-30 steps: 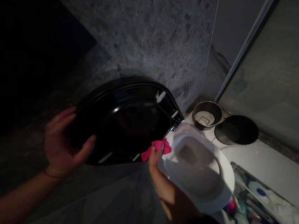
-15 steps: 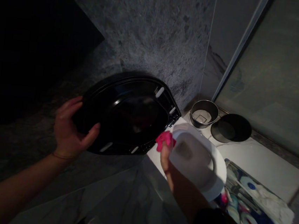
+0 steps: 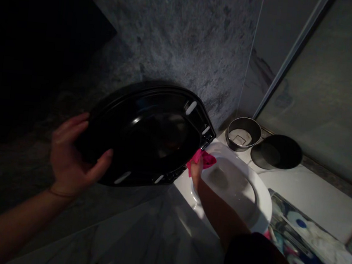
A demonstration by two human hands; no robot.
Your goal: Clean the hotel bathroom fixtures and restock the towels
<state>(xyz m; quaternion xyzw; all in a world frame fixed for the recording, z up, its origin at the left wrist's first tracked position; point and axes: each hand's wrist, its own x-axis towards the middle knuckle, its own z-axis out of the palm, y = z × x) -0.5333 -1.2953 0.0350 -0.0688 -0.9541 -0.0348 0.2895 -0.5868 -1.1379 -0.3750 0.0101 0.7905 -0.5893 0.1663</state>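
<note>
A pink cloth point(image 3: 208, 160) is clamped in the R hand point(image 3: 196, 169), thumb & fingers closed on it, w/ a loose fold poking out on the bowl side. The cloth is held at the back edge of the white toilet bowl point(image 3: 266, 207), just beside the hinges point(image 3: 206, 142); contact w/ the rim can't be told. The L hand point(image 3: 74, 153) is placed at the free end of the raised black seat point(image 3: 159, 138), thumb & fingers spread well apart; whether the edge is actually gripped can't be told, too dark. A thin band point(image 3: 64, 194) is worn on the L wrist, a dark sleeve point(image 3: 251, 255) on the R arm. The seat is tipped up nr the grey wall point(image 3: 173, 32), w/ white stops seen along its edges. Past the bowl's far side, a round tin point(image 3: 242, 146) & a dark round pan point(image 3: 289, 153) are set side by side on a white slab point(image 3: 313, 193), toward its edge by the glass panel point(image 3: 326, 92). Nr the bowl's front edge, a box point(image 3: 281, 200) is seen, w/ white cloths point(image 3: 333, 246) & misc. bits, mostly blurred.
</note>
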